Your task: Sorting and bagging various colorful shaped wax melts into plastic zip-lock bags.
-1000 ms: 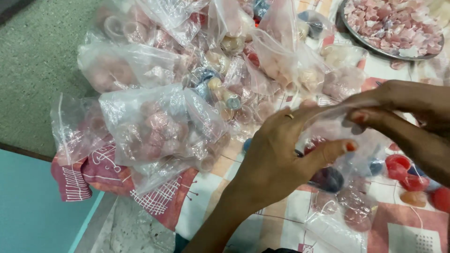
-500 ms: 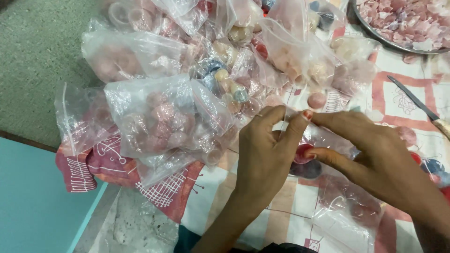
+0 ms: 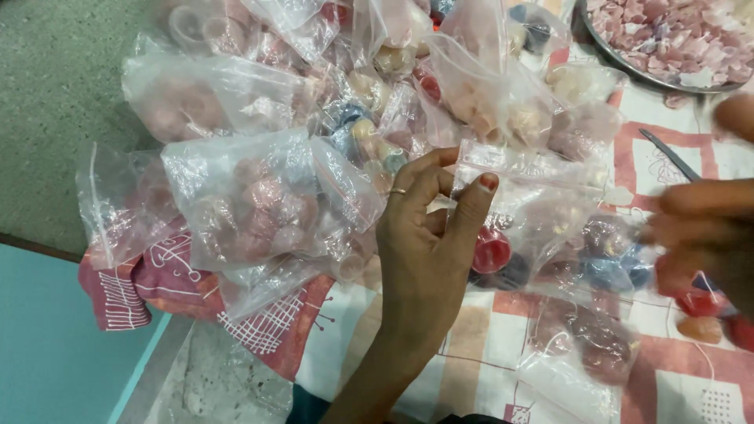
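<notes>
My left hand (image 3: pixel 428 243), a ring on one finger, pinches the top edge of a clear zip bag (image 3: pixel 550 208) between thumb and fingers. Inside that bag lie round red (image 3: pixel 491 250) and blue (image 3: pixel 609 271) pieces. My right hand (image 3: pixel 699 235) is blurred at the right edge, just beside the bag's right end and above loose red and orange pieces (image 3: pixel 699 314) on the cloth. Whether it holds anything is unclear.
A pile of clear bags (image 3: pixel 251 196) filled with pinkish round pieces covers the red-and-white patterned cloth (image 3: pixel 118 290). A metal tray (image 3: pixel 609 53) of pink chunks sits at the top right, with a thin metal tool (image 3: pixel 667 155) below it. Green floor (image 3: pixel 47 102) lies to the left.
My right hand has pulled away from the left hand toward the right edge. My left hand still grips the bag's top, which is now stretched out wider.
</notes>
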